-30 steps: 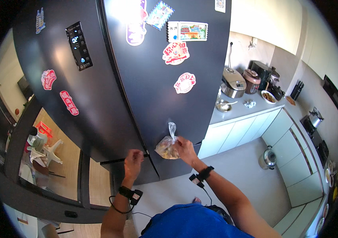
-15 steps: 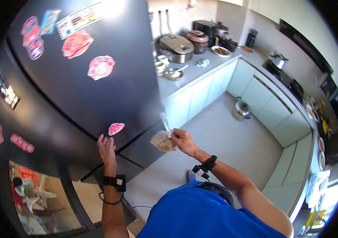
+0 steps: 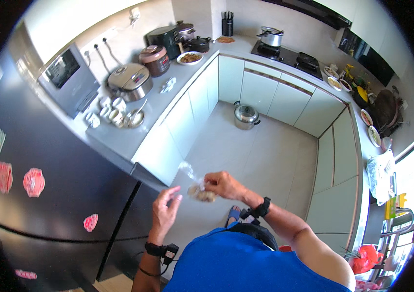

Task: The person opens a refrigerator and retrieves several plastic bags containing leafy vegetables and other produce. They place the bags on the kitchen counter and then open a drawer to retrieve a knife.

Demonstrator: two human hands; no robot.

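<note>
My right hand (image 3: 225,186) pinches the neck of a small clear plastic bag (image 3: 201,193) in front of me. Pale brown pieces fill its lower part, too small to name, and the loose top sticks up beyond my fingers. Just left of the bag, my left hand (image 3: 164,214) is raised with fingers apart and nothing in it. It does not touch the bag. The dark refrigerator (image 3: 61,194), with red and pink stickers on its doors, stands on my left, its doors closed.
A steel pot (image 3: 247,117) with a lid sits on the floor by the cabinets. The left counter (image 3: 119,138) carries cups, a rice cooker (image 3: 131,80) and a plate of food (image 3: 190,58). A saucepan (image 3: 270,37) is on the stove. Several dishes line the right counter.
My view has turned right, toward the kitchen. My left hand has come away from the refrigerator door and closer to the bag, which stays in my right hand.
</note>
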